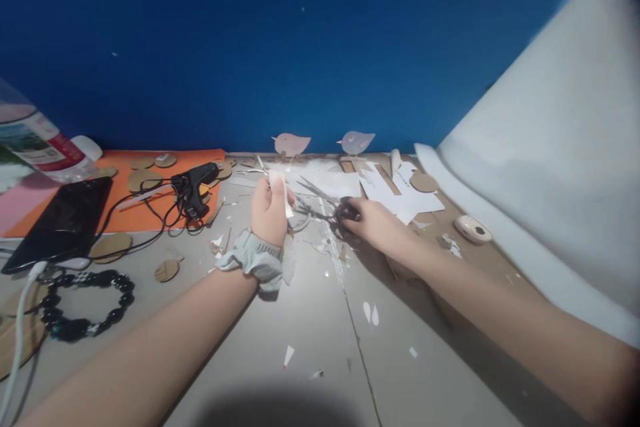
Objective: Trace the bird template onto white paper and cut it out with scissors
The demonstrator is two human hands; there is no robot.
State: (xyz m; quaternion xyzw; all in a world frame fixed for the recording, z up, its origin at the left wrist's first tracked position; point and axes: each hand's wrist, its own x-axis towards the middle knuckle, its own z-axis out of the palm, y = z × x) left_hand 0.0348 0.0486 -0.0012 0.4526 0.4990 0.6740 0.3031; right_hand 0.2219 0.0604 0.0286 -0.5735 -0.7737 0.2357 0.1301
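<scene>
My left hand (270, 210), with a pale scrunchie (254, 260) round its wrist, is closed on a small strip of white paper (281, 193). To its right, my right hand (373, 219) grips a pair of dark-handled scissors (320, 192) by the finger loops. The blades are spread apart and point left towards the paper; whether they touch it I cannot tell. Beside my left fingers lies a grey ring-shaped thing (300, 217), partly hidden. Two paper birds, one pink (291, 145) and one lilac (357, 143), stand against the blue wall behind.
On the left are a black glue gun (193, 190) with its cord on orange paper (150, 213), a phone (60, 220), a bottle (43, 140) and a beaded bracelet (87, 307). White sheets (415, 203), a cardboard disc (424, 181) and a pale oval device (473, 229) lie right. Scraps litter the table.
</scene>
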